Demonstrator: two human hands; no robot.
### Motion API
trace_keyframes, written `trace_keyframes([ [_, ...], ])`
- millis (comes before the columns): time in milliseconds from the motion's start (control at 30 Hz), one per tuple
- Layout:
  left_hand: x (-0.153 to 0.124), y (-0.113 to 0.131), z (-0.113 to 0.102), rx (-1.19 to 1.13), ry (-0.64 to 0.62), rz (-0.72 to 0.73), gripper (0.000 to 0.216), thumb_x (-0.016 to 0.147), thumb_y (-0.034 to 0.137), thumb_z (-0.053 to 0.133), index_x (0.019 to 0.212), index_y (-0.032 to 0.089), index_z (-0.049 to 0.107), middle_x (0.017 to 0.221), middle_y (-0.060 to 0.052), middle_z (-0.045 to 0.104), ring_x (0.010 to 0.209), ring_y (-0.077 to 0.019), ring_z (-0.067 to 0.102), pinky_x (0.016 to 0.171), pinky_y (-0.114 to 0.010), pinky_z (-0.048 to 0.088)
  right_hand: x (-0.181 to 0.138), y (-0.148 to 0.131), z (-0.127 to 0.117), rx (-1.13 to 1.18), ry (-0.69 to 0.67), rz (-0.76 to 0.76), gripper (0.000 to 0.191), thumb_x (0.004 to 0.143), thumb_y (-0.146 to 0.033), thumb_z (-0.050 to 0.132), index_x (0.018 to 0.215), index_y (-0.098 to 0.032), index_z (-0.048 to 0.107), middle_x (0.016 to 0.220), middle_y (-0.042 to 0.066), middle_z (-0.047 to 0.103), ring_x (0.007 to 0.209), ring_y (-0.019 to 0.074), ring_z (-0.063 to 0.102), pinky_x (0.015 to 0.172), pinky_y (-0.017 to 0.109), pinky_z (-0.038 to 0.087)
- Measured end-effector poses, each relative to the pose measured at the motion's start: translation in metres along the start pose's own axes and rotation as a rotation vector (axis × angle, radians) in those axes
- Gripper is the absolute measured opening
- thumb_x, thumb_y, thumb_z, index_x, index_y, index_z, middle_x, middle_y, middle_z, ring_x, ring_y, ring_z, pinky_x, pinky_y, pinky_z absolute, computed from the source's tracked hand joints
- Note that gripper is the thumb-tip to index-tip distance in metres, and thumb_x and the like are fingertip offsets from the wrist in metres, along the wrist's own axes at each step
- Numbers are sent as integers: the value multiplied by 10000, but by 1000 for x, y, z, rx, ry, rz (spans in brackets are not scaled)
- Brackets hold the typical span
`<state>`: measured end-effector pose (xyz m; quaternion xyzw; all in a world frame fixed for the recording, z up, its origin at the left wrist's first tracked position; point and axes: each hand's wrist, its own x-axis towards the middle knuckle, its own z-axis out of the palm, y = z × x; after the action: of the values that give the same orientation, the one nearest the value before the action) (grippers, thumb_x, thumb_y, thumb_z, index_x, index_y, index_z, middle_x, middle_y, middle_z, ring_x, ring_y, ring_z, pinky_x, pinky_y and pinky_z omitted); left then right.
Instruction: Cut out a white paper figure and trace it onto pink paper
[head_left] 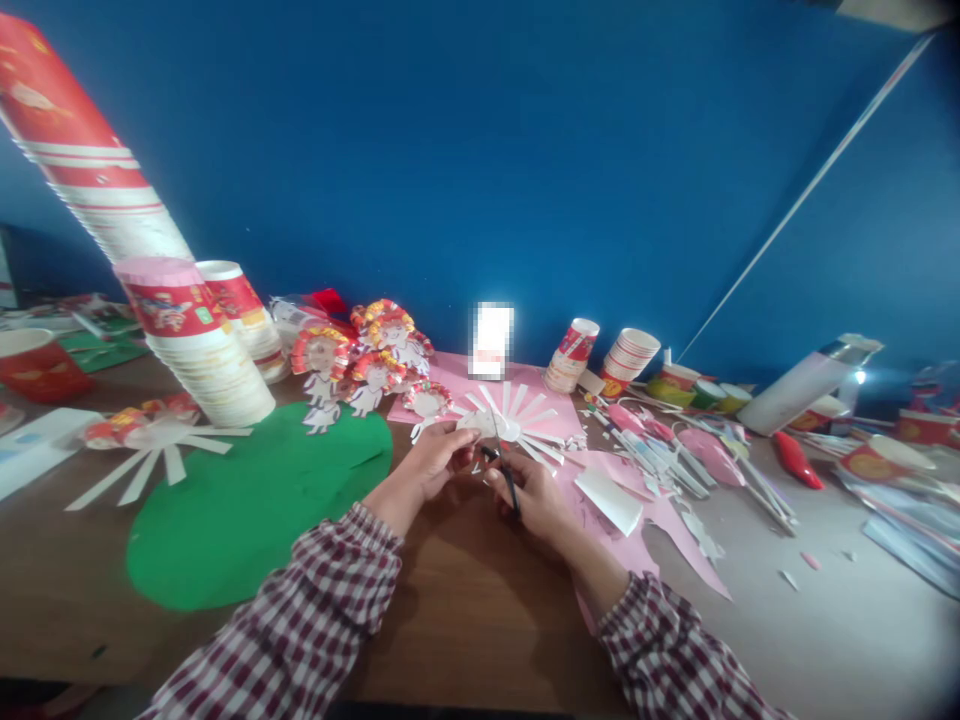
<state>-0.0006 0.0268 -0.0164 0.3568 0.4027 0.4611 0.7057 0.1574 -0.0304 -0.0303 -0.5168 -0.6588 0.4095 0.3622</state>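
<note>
My left hand (442, 458) pinches a small white paper piece (472, 420) in front of me, above the table. In my right hand (531, 492) is a pair of scissors (510, 482) with black handles, fingers wrapped round them. The scissor blades point away from me and lie against the paper piece. Just behind both hands, a white paper cup cut into spread strips (517, 405) rests on a pink sheet (450, 372). Whether the blades are apart is too small to tell.
A green paper oval (255, 510) lies on the left, beside tall stacked paper cups (202, 350). Lion-like paper figures (375, 370) stand at the back. On the right are pink paper scraps (615, 530), a red glossy object (796, 460) and a leaning white bottle (802, 385). A blue wall (450, 150) rises behind.
</note>
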Motion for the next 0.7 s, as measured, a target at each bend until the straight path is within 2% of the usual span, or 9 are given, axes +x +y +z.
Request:
trace_keyframes([
  [267, 1, -2, -1, 10, 0, 4, 132, 606, 203, 721, 620, 146, 603, 564, 20, 531, 504, -57, 470, 507, -170, 402, 0, 0, 0, -7, 11, 4, 293, 832, -490, 504, 826, -208, 581, 541, -35, 508, 457, 98, 473, 448, 204, 356],
  [700, -2, 3, 1, 23, 17, -12, 166, 577, 192, 739, 606, 143, 583, 559, 24, 539, 478, -48, 465, 479, -163, 389, -1, -4, -6, -64, -20, 8, 299, 832, -483, 503, 877, -207, 608, 555, -32, 511, 460, 101, 477, 441, 204, 352],
])
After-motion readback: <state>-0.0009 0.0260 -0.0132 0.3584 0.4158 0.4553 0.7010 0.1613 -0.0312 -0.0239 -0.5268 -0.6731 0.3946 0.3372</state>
